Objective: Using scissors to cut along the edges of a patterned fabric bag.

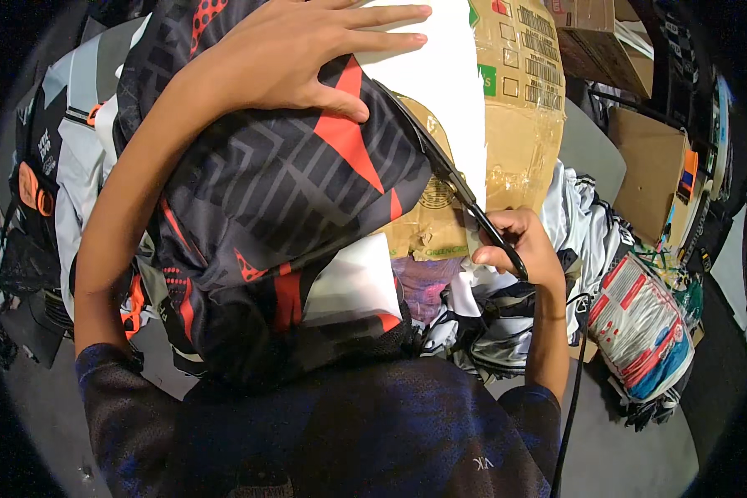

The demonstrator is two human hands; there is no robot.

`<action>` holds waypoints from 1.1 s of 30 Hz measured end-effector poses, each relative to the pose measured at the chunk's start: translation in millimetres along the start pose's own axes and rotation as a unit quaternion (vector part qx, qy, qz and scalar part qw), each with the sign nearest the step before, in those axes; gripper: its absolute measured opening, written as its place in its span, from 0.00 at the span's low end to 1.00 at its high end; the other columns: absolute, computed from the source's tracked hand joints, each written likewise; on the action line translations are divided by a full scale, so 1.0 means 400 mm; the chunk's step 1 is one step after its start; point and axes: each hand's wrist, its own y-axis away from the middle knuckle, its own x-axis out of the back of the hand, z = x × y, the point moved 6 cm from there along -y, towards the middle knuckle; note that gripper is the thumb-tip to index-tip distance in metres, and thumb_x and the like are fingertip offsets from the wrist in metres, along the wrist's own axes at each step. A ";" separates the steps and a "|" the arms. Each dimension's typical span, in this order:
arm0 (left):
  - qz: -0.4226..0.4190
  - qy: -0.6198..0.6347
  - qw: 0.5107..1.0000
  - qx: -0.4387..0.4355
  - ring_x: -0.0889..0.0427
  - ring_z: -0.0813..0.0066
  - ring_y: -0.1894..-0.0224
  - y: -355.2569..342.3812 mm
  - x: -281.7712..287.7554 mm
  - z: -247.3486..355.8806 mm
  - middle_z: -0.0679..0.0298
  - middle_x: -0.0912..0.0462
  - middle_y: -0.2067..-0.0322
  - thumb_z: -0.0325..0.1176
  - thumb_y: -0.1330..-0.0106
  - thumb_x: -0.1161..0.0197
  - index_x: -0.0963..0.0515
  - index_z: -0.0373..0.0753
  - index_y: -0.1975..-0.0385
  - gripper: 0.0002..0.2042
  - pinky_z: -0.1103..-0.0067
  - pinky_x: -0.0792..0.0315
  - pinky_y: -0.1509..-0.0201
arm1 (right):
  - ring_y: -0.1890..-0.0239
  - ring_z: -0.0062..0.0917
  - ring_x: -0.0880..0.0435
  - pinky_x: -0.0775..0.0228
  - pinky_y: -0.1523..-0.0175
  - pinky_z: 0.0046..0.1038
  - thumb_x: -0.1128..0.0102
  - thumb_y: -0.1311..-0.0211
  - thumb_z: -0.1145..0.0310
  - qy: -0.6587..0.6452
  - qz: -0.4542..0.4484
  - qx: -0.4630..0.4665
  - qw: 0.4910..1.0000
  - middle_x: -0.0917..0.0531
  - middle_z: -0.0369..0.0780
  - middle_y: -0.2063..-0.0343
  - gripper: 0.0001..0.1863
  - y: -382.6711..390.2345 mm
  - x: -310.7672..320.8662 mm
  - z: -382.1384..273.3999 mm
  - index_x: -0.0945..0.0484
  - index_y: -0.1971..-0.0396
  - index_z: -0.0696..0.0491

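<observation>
My left hand [299, 46] lies with fingers spread, its thumb on black sports fabric [257, 174] with red and grey patterning and its fingertips over a white sheet [448, 50]. In my right hand [527, 245] are long dark scissors [452, 176], held by the handle end. They slant up and left, with the blades along the fabric's right edge, over the white sheet and a brown cardboard box [519, 133]. Whether the blades are parted is hard to make out. The fabric drapes down toward me, and a white inner side [357, 282] shows at its lower fold.
Piles of white and black garments [585, 216] lie to the right, and more clothing [70, 174] to the left. A plastic-wrapped pack [646, 328] sits at the lower right. Open cardboard boxes [651, 170] stand beyond it. A black cable [574, 373] hangs beside my right arm.
</observation>
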 end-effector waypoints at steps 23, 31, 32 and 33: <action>-0.039 0.082 0.996 0.003 0.46 0.52 0.28 0.009 0.030 -0.098 0.61 0.40 0.30 0.68 0.47 0.41 0.33 0.45 0.34 0.43 0.54 0.64 0.25 | 0.83 0.16 0.42 0.52 0.77 0.18 0.22 0.64 0.40 0.062 -0.017 0.053 0.997 0.32 0.29 0.86 0.33 -0.077 -0.051 -0.079 0.32 0.86 0.51; 0.010 0.090 0.996 -0.022 0.49 0.52 0.27 0.010 0.001 -0.120 0.63 0.41 0.29 0.70 0.48 0.41 0.34 0.47 0.33 0.45 0.53 0.64 0.25 | 0.84 0.16 0.43 0.54 0.77 0.18 0.21 0.64 0.40 0.066 -0.011 0.068 0.995 0.34 0.29 0.86 0.33 -0.078 -0.051 -0.072 0.34 0.86 0.51; 0.023 0.101 0.994 -0.025 0.49 0.52 0.27 0.013 -0.002 -0.122 0.64 0.41 0.29 0.70 0.48 0.41 0.34 0.47 0.33 0.45 0.53 0.64 0.25 | 0.84 0.16 0.43 0.55 0.77 0.18 0.21 0.64 0.40 0.067 -0.006 0.069 0.995 0.34 0.29 0.86 0.33 -0.077 -0.052 -0.073 0.34 0.86 0.51; 0.036 0.112 0.993 -0.028 0.49 0.52 0.27 0.016 -0.003 -0.124 0.64 0.42 0.29 0.70 0.49 0.41 0.35 0.48 0.33 0.45 0.53 0.64 0.25 | 0.84 0.16 0.44 0.55 0.77 0.18 0.21 0.64 0.40 0.068 -0.002 0.070 0.995 0.34 0.29 0.86 0.33 -0.077 -0.053 -0.075 0.34 0.86 0.51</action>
